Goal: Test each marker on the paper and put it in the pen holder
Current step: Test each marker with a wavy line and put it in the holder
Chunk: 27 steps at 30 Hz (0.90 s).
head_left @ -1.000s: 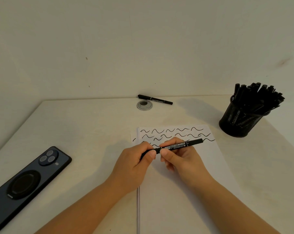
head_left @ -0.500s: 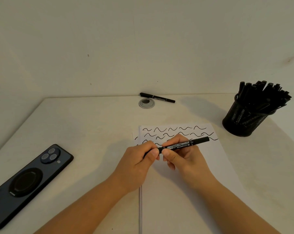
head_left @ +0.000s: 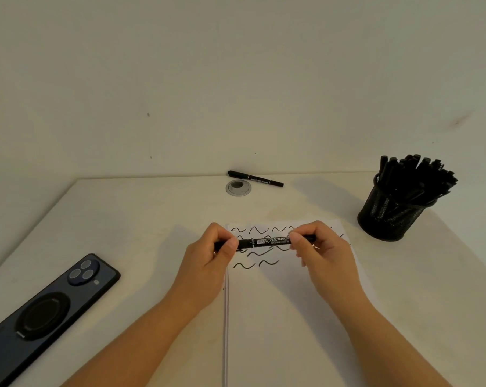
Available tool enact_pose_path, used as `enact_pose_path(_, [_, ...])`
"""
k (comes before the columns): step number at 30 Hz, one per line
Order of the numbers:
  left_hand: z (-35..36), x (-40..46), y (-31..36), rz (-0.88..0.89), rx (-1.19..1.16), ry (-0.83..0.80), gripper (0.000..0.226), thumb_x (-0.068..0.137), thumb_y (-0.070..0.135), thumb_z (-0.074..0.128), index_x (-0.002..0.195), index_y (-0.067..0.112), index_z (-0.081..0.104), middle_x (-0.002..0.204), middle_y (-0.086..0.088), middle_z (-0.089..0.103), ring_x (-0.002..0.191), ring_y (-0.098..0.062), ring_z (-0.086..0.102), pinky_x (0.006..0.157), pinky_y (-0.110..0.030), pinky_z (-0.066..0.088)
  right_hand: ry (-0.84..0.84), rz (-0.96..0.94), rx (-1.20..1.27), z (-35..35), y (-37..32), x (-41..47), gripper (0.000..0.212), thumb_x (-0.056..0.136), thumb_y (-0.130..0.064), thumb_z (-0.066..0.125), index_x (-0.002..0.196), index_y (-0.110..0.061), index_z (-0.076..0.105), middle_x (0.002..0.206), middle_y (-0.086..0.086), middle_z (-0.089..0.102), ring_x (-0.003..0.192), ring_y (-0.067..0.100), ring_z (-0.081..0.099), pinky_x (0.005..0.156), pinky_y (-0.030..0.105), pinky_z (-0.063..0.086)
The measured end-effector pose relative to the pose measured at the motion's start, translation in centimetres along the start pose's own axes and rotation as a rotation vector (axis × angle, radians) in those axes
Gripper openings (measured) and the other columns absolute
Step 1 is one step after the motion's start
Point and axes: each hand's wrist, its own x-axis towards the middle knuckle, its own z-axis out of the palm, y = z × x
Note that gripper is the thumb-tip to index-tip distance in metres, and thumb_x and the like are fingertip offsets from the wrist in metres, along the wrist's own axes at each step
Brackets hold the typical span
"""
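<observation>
Just above the paper: marker held level, pinched at one end by left hand fingers, at the other by right hand fingers. Squiggles under it. Farther right on tabletop, well apart, pen holder crammed with markers. Spare marker by far edge; phone at left.

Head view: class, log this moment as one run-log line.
left hand: grips marker end | right hand: pinches other end | marker: level over paper | pen holder: full, apart
</observation>
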Motion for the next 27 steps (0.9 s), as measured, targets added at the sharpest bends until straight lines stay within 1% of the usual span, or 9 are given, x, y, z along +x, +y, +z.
enact_pose_path(4, [0.4, 0.9, 1.0, 0.08, 0.038, 0.01, 0.018, 0.093, 0.019, 0.048, 0.075, 0.021, 0.051, 0.048, 0.011, 0.043, 0.044, -0.006, 0.033, 0.044, -0.013, 0.026, -0.08, -0.377, -0.502, -0.8, -1.3, 0.2, 0.01, 0.086, -0.024, 0.059, 0.081, -0.025, 0.068, 0.068, -0.019, 0.06, 0.066, 0.001, 0.051, 0.059, 0.012, 0.039])
enact_pose_path(6, [1.1, 1.4, 1.8, 0.124, 0.062, -0.014, 0.018, 0.093, 0.02, 0.047, 0.076, 0.021, 0.052, 0.047, 0.012, 0.045, 0.044, -0.006, 0.035, 0.044, -0.012, 0.027, -0.174, -0.485, -0.676, -1.2, -1.9, 0.2, 0.02, 0.084, -0.035, 0.055, 0.087, -0.021, 0.07, 0.071, -0.014, 0.064, 0.064, 0.006, 0.054, 0.056, 0.022, 0.043])
enact_pose_path(8, [2.2, 2.0, 2.7, 0.185, 0.092, -0.054, 0.018, 0.093, 0.02, 0.047, 0.076, 0.025, 0.051, 0.05, 0.015, 0.049, 0.046, -0.006, 0.039, 0.047, -0.013, 0.029, -0.263, -0.454, -0.734, -1.6, -2.6, 0.5, 0.029, 0.085, -0.041, 0.055, 0.097, -0.019, 0.069, 0.077, -0.007, 0.067, 0.069, 0.016, 0.059, 0.058, 0.029, 0.045])
enact_pose_path(10, [3.3, 2.7, 3.6, 0.25, 0.104, -0.076, 0.016, 0.094, 0.026, 0.046, 0.079, 0.032, 0.049, 0.056, 0.016, 0.053, 0.049, -0.006, 0.044, 0.049, -0.013, 0.032, -0.301, -0.409, -0.816, -2.1, -2.9, 1.0, 0.033, 0.089, -0.045, 0.051, 0.111, -0.023, 0.062, 0.089, -0.005, 0.067, 0.079, 0.016, 0.06, 0.064, 0.028, 0.042])
enact_pose_path(13, [4.4, 4.2, 4.8, 0.302, 0.024, -0.054, 0.015, 0.091, 0.044, 0.034, 0.098, 0.039, 0.047, 0.067, 0.011, 0.055, 0.055, -0.011, 0.05, 0.051, -0.02, 0.038, -0.221, -0.377, -0.935, -3.6, -3.1, 2.1, 0.03, 0.092, -0.042, 0.046, 0.116, -0.027, 0.055, 0.091, -0.005, 0.066, 0.08, 0.018, 0.059, 0.062, 0.028, 0.037])
enact_pose_path(16, [5.2, 7.8, 4.3, 0.353, 0.142, -0.044, 0.03, 0.093, 0.043, 0.029, 0.114, 0.032, 0.046, 0.07, 0.015, 0.058, 0.064, -0.007, 0.055, 0.061, -0.024, 0.044, -0.099, -0.278, -0.897, -5.9, -3.5, 3.2, 0.02, 0.091, -0.032, 0.051, 0.108, -0.023, 0.055, 0.078, 0.001, 0.065, 0.07, 0.025, 0.059, 0.059, 0.033, 0.04])
enact_pose_path(19, [5.7, 13.0, 2.1, 0.295, 0.563, -0.139, 0.026, 0.095, 0.03, 0.038, 0.119, 0.026, 0.047, 0.096, 0.011, 0.058, 0.086, -0.012, 0.055, 0.075, -0.035, 0.047, 0.016, -0.19, -0.714, -8.2, -4.2, 4.4, 0.013, 0.09, -0.018, 0.055, 0.102, -0.02, 0.053, 0.08, 0.003, 0.065, 0.074, 0.025, 0.058, 0.064, 0.034, 0.045])
enact_pose_path(22, [6.1, 17.1, -1.0, 0.258, 0.906, -0.266, 0.031, 0.094, 0.022, 0.043, 0.124, 0.019, 0.048, 0.121, -0.001, 0.052, 0.109, -0.021, 0.047, 0.085, -0.04, 0.045, 0.116, -0.133, -0.541, -10.3, -4.8, 5.6, 0.017, 0.089, -0.011, 0.054, 0.101, -0.022, 0.05, 0.097, -0.003, 0.062, 0.089, 0.017, 0.057, 0.074, 0.03, 0.041])
enact_pose_path(27, [6.4, 20.4, -4.3, 0.259, 1.132, -0.291, 0.035, 0.093, 0.017, 0.041, 0.127, 0.017, 0.047, 0.125, -0.003, 0.052, 0.115, -0.024, 0.044, 0.084, -0.04, 0.045, 0.257, -0.157, -0.336, -12.5, -5.6, 7.2, 0.037, 0.088, -0.009, 0.055, 0.096, -0.042, 0.041, 0.09, -0.02, 0.058, 0.083, 0.006, 0.063, 0.07, 0.021, 0.045])
